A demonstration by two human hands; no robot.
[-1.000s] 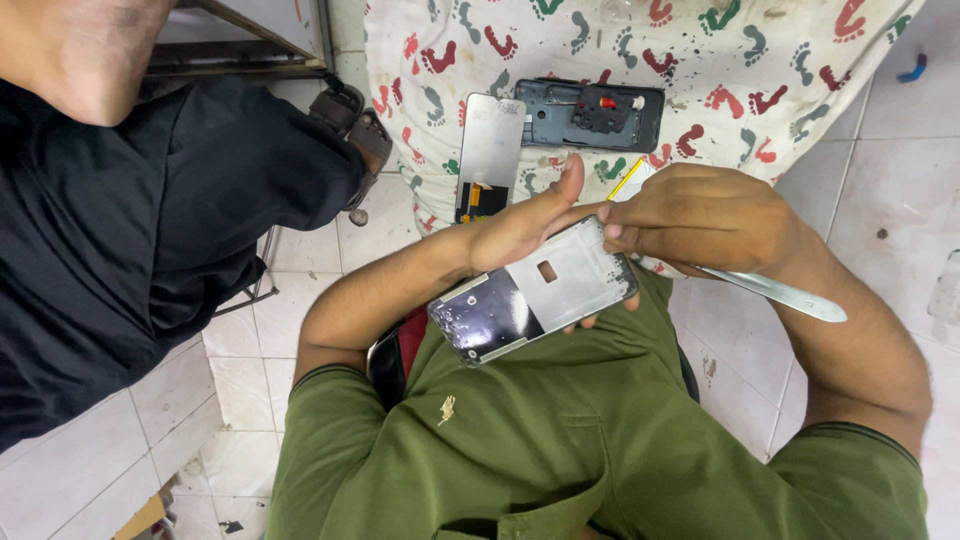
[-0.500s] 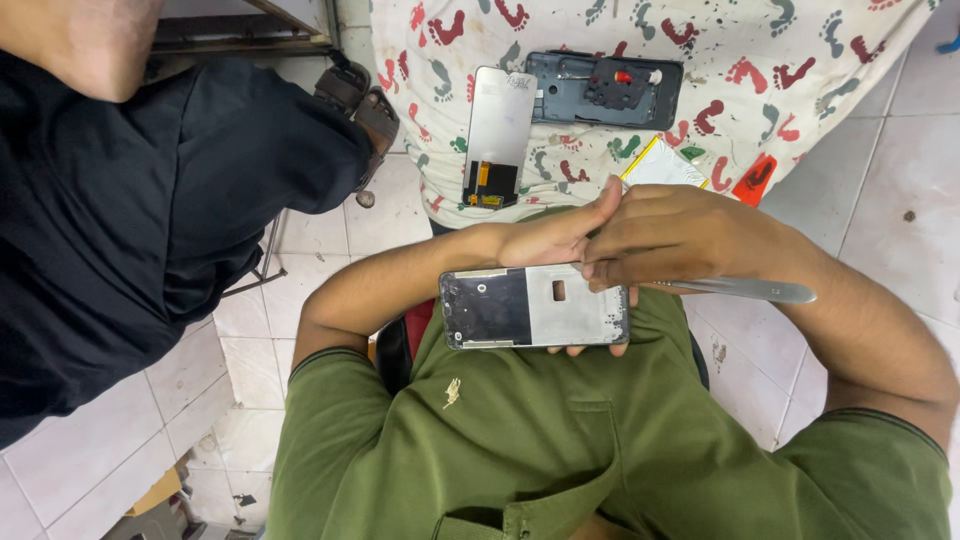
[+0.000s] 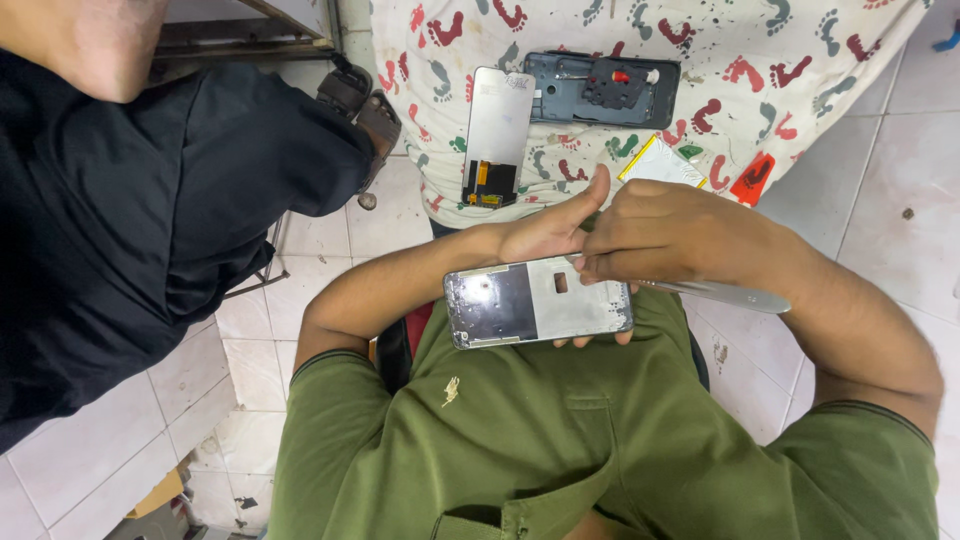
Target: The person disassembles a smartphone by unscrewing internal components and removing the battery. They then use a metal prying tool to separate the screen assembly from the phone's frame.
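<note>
Your left hand [image 3: 545, 235] cradles the phone frame [image 3: 538, 302] over your lap while your right hand [image 3: 655, 235] pinches tweezers [image 3: 715, 292] to its top edge — prying underway, and the next move seemingly needs steady leverage.

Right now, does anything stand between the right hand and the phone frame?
Nothing visible does. The right hand, gripping a metal tool, touches the top edge of the phone frame, which the left hand holds from beneath.

Footprint-patterned cloth [image 3: 800, 60] beyond hands: detached screen panel [image 3: 497, 135] ahead of left hand [image 3: 545, 235], dark phone frame [image 3: 603, 90] further out, pale battery [image 3: 660, 165] just beyond right hand [image 3: 665, 235], red tab [image 3: 751, 179] beside it.
</note>
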